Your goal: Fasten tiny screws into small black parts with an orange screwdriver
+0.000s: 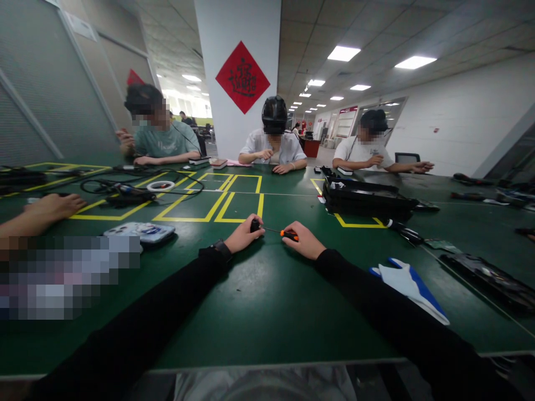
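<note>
Over the middle of the green table point(251, 312), my left hand point(243, 234) is closed around a small black object point(254, 225). My right hand point(304, 239) grips a screwdriver point(289, 235) by its orange and black handle. The thin shaft points left, and its tip reaches the fingers of my left hand by the black object. A black band circles my left wrist.
Black housings point(368, 197) are stacked at the right, beyond a blue and white glove point(412, 287). Left lie a phone point(144, 233), a white tape roll point(161, 186) and cables. Another person's hand point(56, 207) rests far left; three people sit opposite.
</note>
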A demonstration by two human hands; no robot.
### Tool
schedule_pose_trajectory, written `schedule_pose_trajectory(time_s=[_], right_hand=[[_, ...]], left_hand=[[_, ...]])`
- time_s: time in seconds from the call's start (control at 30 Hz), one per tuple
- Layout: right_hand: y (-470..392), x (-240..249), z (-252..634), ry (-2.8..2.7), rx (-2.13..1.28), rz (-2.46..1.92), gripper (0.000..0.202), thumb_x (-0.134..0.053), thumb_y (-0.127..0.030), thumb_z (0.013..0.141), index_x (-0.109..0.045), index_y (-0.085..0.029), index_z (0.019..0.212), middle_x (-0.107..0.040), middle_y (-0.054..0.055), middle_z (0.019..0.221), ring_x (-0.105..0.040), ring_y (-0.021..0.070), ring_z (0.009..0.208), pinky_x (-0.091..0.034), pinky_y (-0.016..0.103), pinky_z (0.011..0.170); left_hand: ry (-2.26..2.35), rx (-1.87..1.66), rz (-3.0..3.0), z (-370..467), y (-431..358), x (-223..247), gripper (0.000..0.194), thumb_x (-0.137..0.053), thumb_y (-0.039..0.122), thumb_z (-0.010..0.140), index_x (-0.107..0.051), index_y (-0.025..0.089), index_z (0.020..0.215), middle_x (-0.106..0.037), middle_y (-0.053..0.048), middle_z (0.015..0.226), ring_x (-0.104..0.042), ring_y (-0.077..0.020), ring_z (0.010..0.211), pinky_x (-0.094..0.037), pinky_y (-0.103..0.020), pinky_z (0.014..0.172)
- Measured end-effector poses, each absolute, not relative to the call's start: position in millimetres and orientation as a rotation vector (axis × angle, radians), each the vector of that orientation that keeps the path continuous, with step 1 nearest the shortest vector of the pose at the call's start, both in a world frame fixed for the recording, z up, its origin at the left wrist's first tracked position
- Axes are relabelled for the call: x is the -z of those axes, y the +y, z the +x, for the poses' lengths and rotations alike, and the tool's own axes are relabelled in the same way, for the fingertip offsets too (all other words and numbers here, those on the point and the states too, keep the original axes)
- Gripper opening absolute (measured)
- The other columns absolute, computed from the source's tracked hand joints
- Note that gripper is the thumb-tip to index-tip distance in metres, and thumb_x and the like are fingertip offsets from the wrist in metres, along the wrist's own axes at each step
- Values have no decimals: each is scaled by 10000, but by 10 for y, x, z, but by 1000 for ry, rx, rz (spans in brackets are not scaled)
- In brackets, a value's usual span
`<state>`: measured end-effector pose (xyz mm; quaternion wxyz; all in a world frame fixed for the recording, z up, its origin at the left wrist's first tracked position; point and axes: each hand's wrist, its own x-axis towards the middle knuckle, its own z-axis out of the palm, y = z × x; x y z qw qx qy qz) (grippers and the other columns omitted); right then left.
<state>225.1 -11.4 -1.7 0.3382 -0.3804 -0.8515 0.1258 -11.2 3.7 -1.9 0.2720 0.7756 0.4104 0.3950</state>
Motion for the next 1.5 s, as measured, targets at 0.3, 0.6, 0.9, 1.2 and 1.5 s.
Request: schedule_pose_trajectory(time_s=[0.3,0.6,0.9,1.2,1.5], right_hand=[[-91,30,2259,-2193,-260,-942,109,-467,-151,785,-564,-153,833,-531,53,886,-492,140,821,-398,284,781],[-88,35,2258,-2195,-373,-975,226,-588,-237,721,-535,-161,927,-547,34,903,-499,139,823,-407,284,761],[-49,45,2275,-2199,-303,-958,148,-453,-171,806,-590,-148,856,-546,50,880,-488,141,837,-381,298,805],[-82,25,2256,-2181,-338,-1010,144,-521,-231,784,-572,-158,897,-557,40,884,-494,144,830,-392,294,779],[-58,46,2269,-2177,-257,-988,114,-466,-180,801,-571,-150,833,-540,43,873,-491,133,812,-391,272,772]], left_hand=[[1120,-1059,2083,-116,50,25,258,-529,353,742,-456,191,930,-539,10,832,-511,-108,695,-427,-261,688],[1101,-1071,2083,-119,47,34,253,-533,351,740,-459,194,926,-525,14,807,-499,-105,686,-427,-254,669],[1101,-1061,2064,-117,36,19,259,-526,356,742,-455,199,935,-521,19,798,-500,-103,665,-430,-259,670],[1129,-1062,2069,-112,30,15,266,-527,352,731,-466,193,936,-531,8,821,-499,-112,686,-430,-264,677],[1138,-1061,2109,-115,38,22,256,-513,357,744,-459,198,936,-531,13,820,-509,-118,707,-425,-266,692]])
